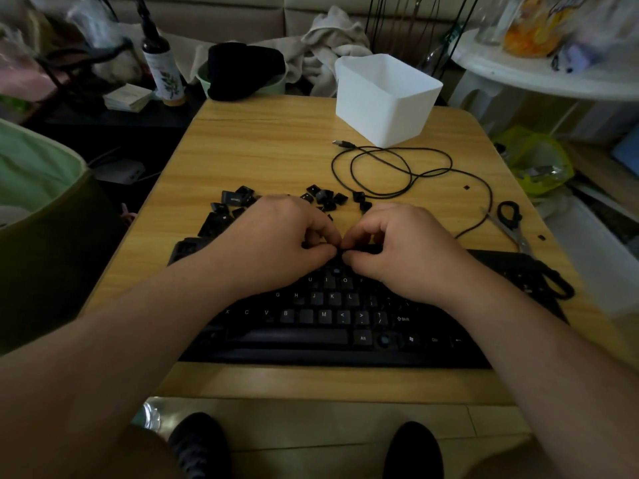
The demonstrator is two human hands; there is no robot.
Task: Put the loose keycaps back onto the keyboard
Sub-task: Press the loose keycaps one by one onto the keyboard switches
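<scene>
Two hands meet over the upper rows of the keyboard (332,326), which lies across the near half of the desk (262,146). The left hand (276,236) and the right hand (404,243) have their fingers curled inward with thumb and forefinger tips drawn together at the keyboard's top middle, and something small and dark sits between them there, probably one keycap being seated, though it is too hidden to be sure which hand grips it. Much of the keyboard looks filled: the letter rows near the person show legends such as G, H, J, K, L, the bottom row has its space bar, Alt and Shift, and most of these sit level. A few gaps show, one small round stem just under the fingertips and another beside the Alt key. The keyboard's left end appears bare of caps, and its right end is too dark to judge. Plenty is left: a scatter of loose keycaps (238,202) lies on the desk just beyond the keyboard, spreading from its far left corner toward the middle, with a second cluster (325,197) behind the hands. By that count the work seems past halfway but far from finished. Beyond the keyboard's right part lie a coiled black cable (394,167) and a white bin (383,98), and scissors (511,223) rest at its far right corner.
</scene>
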